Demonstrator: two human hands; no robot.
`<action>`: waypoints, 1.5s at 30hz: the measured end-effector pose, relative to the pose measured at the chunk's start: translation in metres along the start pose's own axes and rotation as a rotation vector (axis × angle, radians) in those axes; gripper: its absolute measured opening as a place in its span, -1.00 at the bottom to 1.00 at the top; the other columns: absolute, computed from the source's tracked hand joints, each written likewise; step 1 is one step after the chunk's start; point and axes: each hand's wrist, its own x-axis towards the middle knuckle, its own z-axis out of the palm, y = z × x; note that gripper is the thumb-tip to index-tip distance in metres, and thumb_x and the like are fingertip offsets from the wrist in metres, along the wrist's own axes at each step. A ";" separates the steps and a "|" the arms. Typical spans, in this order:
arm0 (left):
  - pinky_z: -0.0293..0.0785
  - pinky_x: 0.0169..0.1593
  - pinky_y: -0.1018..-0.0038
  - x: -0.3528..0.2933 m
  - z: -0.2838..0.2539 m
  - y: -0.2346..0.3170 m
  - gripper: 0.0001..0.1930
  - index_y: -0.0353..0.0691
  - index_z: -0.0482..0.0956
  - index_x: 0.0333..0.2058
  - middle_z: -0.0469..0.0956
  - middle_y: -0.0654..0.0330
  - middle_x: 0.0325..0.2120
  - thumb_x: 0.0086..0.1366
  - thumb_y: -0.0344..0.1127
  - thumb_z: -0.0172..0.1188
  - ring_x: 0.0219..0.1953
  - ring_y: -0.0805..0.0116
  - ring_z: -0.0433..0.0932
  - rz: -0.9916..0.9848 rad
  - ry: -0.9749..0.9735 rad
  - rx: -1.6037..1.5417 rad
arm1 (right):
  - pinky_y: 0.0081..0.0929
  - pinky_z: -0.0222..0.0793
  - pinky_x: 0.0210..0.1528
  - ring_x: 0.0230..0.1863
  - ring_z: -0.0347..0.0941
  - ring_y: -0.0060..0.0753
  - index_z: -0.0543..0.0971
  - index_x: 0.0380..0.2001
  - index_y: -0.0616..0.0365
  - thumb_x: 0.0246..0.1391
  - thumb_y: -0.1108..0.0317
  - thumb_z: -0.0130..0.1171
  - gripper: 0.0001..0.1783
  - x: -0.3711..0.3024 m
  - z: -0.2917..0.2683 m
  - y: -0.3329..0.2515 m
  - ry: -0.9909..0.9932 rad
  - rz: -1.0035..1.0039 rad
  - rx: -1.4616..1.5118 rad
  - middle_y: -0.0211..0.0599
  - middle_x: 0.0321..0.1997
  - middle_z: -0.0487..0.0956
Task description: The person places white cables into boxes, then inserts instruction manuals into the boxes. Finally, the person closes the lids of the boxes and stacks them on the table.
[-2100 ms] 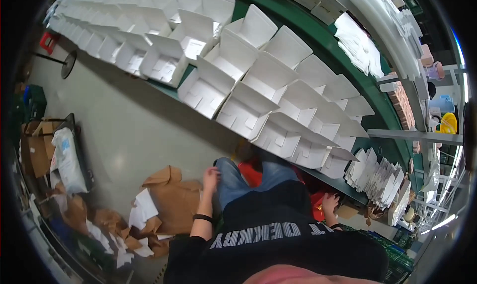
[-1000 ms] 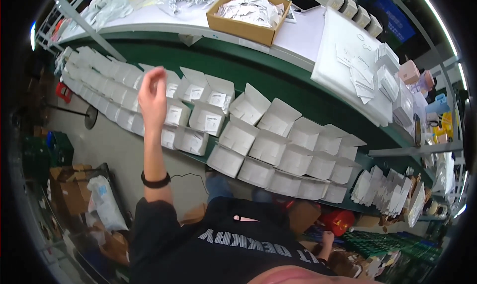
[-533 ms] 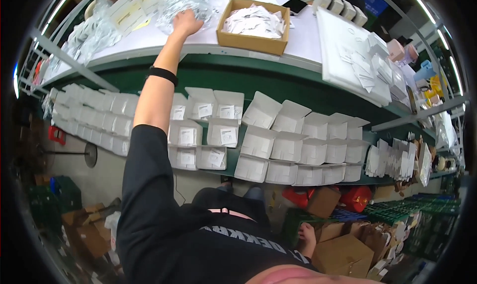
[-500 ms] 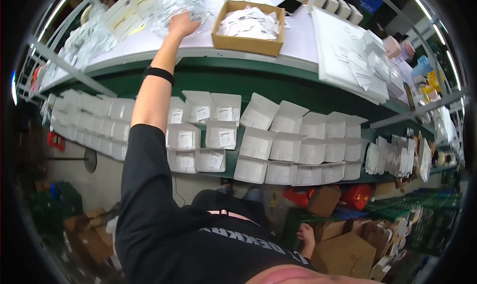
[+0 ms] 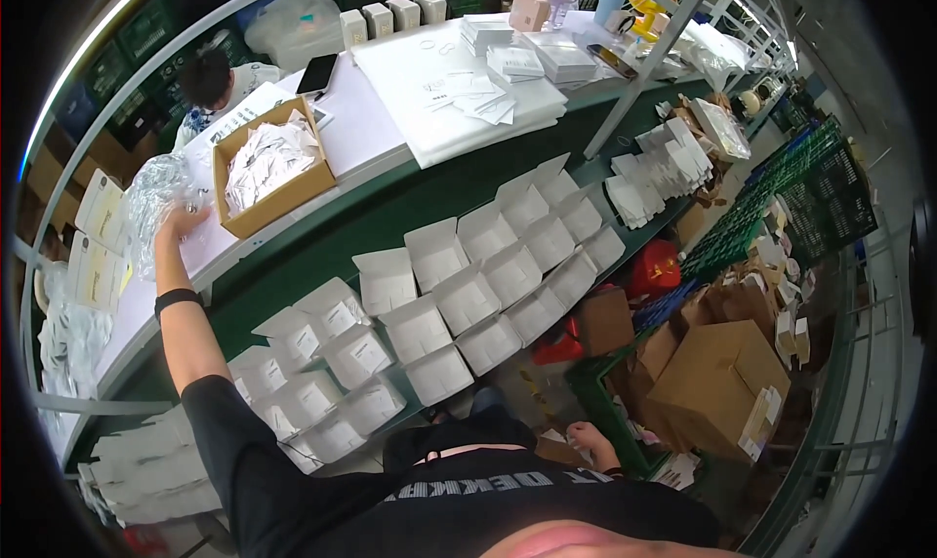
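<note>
Bright light on the tabletop [image 5: 361, 119], glare streaking the upper left! Edges bow hard, corners sink black.

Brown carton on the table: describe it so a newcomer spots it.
Find the white table above the open white boxes. On it, right of the clear plastic at the left hand, sits the carton. Brown walls and heaped white pieces set it apart from the plastic and black phone.

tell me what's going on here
A person's left hand is at the crumpled clear plastic on the white table, beside a cardboard box of white packets; whether it grips the plastic is unclear. The right hand hangs low near a green crate. Below the table, open white boxes stand in rows, some with white papers inside.
</note>
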 end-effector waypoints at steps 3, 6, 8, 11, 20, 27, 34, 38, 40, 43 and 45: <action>0.56 -0.05 0.11 0.013 0.004 -0.019 -0.10 -0.18 0.40 0.34 0.62 -0.13 0.03 0.11 0.17 0.45 -0.06 -0.08 0.64 -0.039 -0.079 -0.049 | -0.36 0.50 -0.41 -0.41 0.61 -0.37 0.68 -0.04 0.20 0.19 0.14 0.19 -0.59 0.005 0.005 -0.015 -0.018 -0.045 -0.005 -0.27 -0.31 0.68; 0.58 -0.42 0.15 0.065 0.040 -0.073 -0.15 -0.18 0.37 0.35 0.68 -0.06 -0.15 0.17 0.07 0.45 -0.38 0.07 0.68 -0.053 0.010 -0.068 | -0.36 0.51 -0.40 -0.39 0.63 -0.36 0.68 -0.04 0.19 0.19 0.15 0.17 -0.60 0.020 0.009 -0.026 -0.029 -0.071 -0.002 -0.25 -0.29 0.69; 0.51 -0.50 0.25 0.088 0.042 -0.088 -0.16 -0.13 0.36 0.36 0.66 0.01 -0.20 0.18 0.06 0.45 -0.42 0.20 0.62 0.121 0.340 0.074 | -0.36 0.51 -0.39 -0.38 0.64 -0.35 0.68 -0.04 0.18 0.18 0.15 0.17 -0.60 0.034 0.019 -0.037 -0.049 -0.090 0.030 -0.25 -0.28 0.69; 0.47 -0.55 0.32 0.080 0.058 -0.061 -0.19 -0.10 0.36 0.36 0.64 0.07 -0.26 0.21 0.03 0.45 -0.46 0.29 0.58 0.142 0.418 -0.132 | -0.44 0.51 -0.44 -0.40 0.60 -0.40 0.62 0.01 0.19 0.29 0.20 0.11 -0.64 0.039 0.023 -0.045 -0.075 -0.098 -0.034 -0.30 -0.30 0.63; 0.42 -0.58 0.47 0.044 0.026 -0.071 -0.58 -0.14 0.53 0.07 0.54 0.19 -0.38 0.31 -0.16 0.38 -0.49 0.36 0.48 -0.243 0.275 -1.433 | -0.44 0.52 -0.42 -0.39 0.59 -0.45 0.60 0.10 0.21 0.26 0.21 0.15 -0.57 0.036 0.035 -0.077 -0.050 -0.176 -0.093 -0.28 -0.29 0.64; 0.41 -0.57 0.61 0.030 0.019 -0.047 -0.81 -0.15 0.53 -0.13 0.53 0.22 -0.33 0.41 -0.21 0.26 -0.47 0.38 0.49 -0.330 0.158 -2.013 | -0.34 0.60 -0.27 -0.35 0.68 -0.29 0.64 0.07 0.21 0.19 0.17 0.20 -0.54 0.025 0.040 -0.087 0.022 -0.236 -0.139 -0.11 -0.22 0.73; 0.44 -0.55 0.61 0.042 0.008 -0.062 -0.80 -0.17 0.53 -0.12 0.56 0.21 -0.29 0.40 -0.22 0.26 -0.44 0.41 0.48 -0.231 0.203 -2.480 | -0.34 0.59 -0.18 -0.24 0.69 -0.32 0.61 0.08 0.27 0.21 0.18 0.22 -0.53 0.009 0.037 -0.125 0.047 -0.359 -0.232 -0.07 -0.19 0.72; 0.47 -0.52 0.57 0.016 -0.007 -0.047 -0.75 -0.17 0.54 -0.12 0.57 0.20 -0.29 0.36 -0.18 0.30 -0.44 0.40 0.46 -0.276 0.170 -2.649 | -0.22 0.54 0.07 0.01 0.66 0.04 0.60 0.11 0.25 0.19 0.12 0.24 -0.48 0.018 0.039 -0.128 0.066 -0.417 -0.305 0.08 -0.06 0.71; 0.48 -0.50 0.54 -0.006 -0.003 -0.030 -0.71 -0.17 0.53 -0.10 0.56 0.19 -0.30 0.34 -0.15 0.33 -0.44 0.39 0.45 -0.263 0.039 -2.710 | -0.24 0.55 0.05 -0.03 0.67 0.00 0.60 0.11 0.23 0.19 0.13 0.24 -0.49 0.014 0.043 -0.132 0.076 -0.459 -0.353 0.04 -0.08 0.71; 0.49 -0.50 0.53 -0.041 0.004 -0.016 -0.61 -0.16 0.50 -0.06 0.54 0.16 -0.33 0.29 -0.10 0.39 -0.45 0.35 0.45 -0.302 -0.085 -2.794 | -0.27 0.58 0.00 -0.09 0.68 -0.08 0.60 0.12 0.19 0.20 0.14 0.26 -0.50 0.005 0.048 -0.156 0.059 -0.583 -0.486 -0.04 -0.11 0.72; 0.48 -0.51 0.51 -0.053 0.009 0.002 -0.59 -0.18 0.47 -0.08 0.49 0.15 -0.38 0.28 -0.09 0.40 -0.48 0.32 0.45 -0.308 -0.068 -2.726 | -0.25 0.56 0.04 -0.05 0.67 -0.04 0.58 0.14 0.20 0.19 0.13 0.27 -0.47 -0.009 0.047 -0.167 0.075 -0.593 -0.467 0.00 -0.06 0.71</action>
